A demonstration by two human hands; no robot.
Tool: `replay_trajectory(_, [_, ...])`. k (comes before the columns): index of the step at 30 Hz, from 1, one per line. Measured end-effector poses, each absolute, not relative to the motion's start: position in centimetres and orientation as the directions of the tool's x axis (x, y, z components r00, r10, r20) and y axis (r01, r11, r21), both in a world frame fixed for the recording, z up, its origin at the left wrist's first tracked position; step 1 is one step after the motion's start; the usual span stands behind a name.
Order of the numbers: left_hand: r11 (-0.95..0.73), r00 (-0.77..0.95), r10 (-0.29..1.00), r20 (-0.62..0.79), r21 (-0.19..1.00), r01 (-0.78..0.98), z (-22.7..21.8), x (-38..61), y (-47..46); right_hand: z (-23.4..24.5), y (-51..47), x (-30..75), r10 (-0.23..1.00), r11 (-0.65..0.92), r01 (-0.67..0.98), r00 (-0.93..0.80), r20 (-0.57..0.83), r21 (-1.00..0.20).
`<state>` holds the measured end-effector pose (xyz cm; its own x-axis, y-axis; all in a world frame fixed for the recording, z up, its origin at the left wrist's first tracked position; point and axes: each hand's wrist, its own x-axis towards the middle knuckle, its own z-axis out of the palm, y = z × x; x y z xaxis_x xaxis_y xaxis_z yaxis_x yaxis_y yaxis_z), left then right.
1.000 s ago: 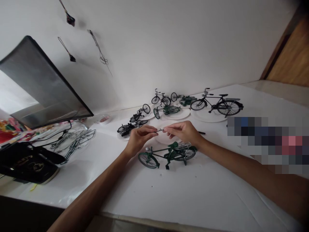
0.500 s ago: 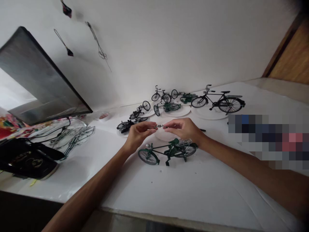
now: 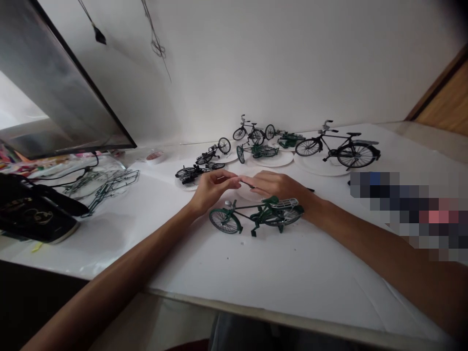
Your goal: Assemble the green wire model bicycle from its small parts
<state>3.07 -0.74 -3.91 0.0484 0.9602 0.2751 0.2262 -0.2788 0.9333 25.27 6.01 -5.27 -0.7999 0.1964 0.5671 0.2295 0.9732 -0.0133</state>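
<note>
My left hand [image 3: 212, 189] and my right hand [image 3: 280, 186] meet above a white plate [image 3: 252, 194], fingertips pinched together. Between them is a small, thin, dark part [image 3: 246, 183], mostly hidden by the fingers; its kind is unclear. Just in front of the hands a green model bicycle [image 3: 266, 214] stands upright on the white tabletop, with a rear rack and a silvery headlamp. My right wrist is close to its rear wheel. Behind my left hand lies a dark, folded-looking bicycle model [image 3: 190, 174].
Farther back, a black model bicycle [image 3: 338, 151] stands on a plate at the right, and a green one [image 3: 265, 151] lies on another plate. More models line the wall. Left are a monitor [image 3: 73, 87], a black container [image 3: 32, 209], green wire frames [image 3: 113, 187] and a small bowl [image 3: 155, 156].
My view has tipped downward slightly. My hands have come closer together, and my right fingers have turned over the small metallic part, which now shows less. The green bicycle stays in place.
</note>
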Motion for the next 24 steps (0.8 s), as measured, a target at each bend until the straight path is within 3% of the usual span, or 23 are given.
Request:
replay_trajectory(4, [-0.272, 0.059, 0.962, 0.266, 0.923, 0.271, -4.2, 3.1, -0.6, -4.3, 5.1, 25.4, 0.169, 0.965, 0.248, -0.836, 0.522, 0.084])
replay_trajectory(13, [-0.320, 0.123, 0.947, 0.295, 0.884, 0.341, -4.5, 2.5, -0.4, -4.5, 6.1, 26.4, 0.225, 0.961, 0.276, -0.782, 0.581, 0.000])
replay_trajectory(16, [-0.379, 0.143, 0.925, 0.353, 0.815, 0.438, -3.6, 1.4, -0.8, -4.6, 7.1, 27.4, 0.321, 0.920, 0.387, -0.653, 0.686, -0.062])
replay_trajectory(21, [-0.544, 0.247, 0.813, 0.527, 0.538, 0.643, -1.6, -0.3, -2.3, -3.1, 6.9, 29.0, 0.365, 0.864, 0.488, -0.440, 0.820, -0.122])
replay_trajectory(24, [-0.584, 0.238, 0.765, 0.598, 0.491, 0.646, -0.8, -0.9, -3.4, -1.6, 5.7, 29.5, 0.504, 0.775, 0.536, -0.204, 0.839, -0.336])
